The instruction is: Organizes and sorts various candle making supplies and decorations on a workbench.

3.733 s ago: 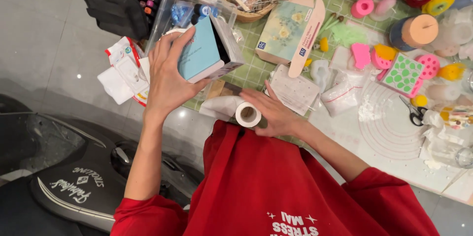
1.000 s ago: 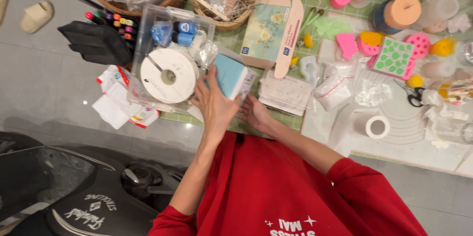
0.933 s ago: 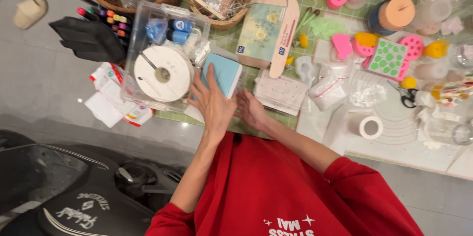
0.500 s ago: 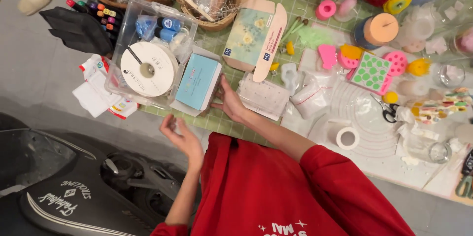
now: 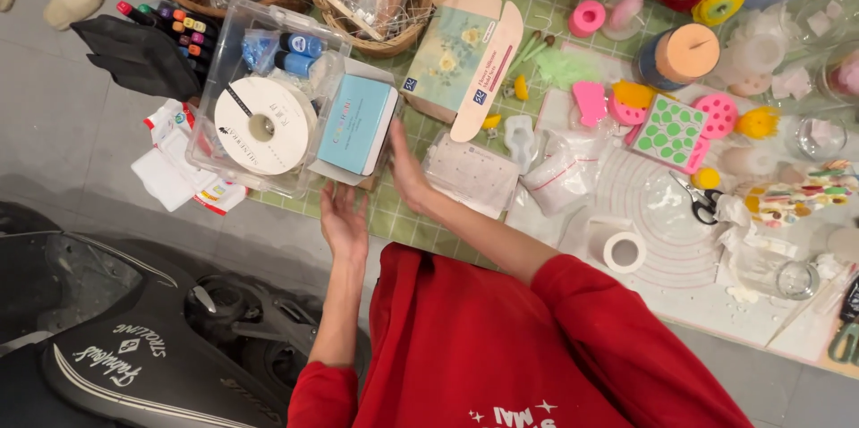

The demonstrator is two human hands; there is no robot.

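- Since the frame half a second earlier, the light-blue rectangular cardboard box (image 5: 355,123) has been set fully against the clear plastic storage bin (image 5: 268,106), at the bin's right wall, partly over its rim.
- Left hand (image 5: 344,224) is seen just below the bin's lower right corner, palm open, fingers apart, nothing gripped; it has been brought closer to the blue box than before.
- Right hand (image 5: 407,170) is held flat beside the blue box's right edge, fingers together, touching or nearly so; contact cannot be confirmed.
- White ribbon spool (image 5: 261,125) is lying flat inside the bin, left of the blue box.
- Judgement: blue box looks released and parked; both hands appear to be only steadying or aligning it against the bin.
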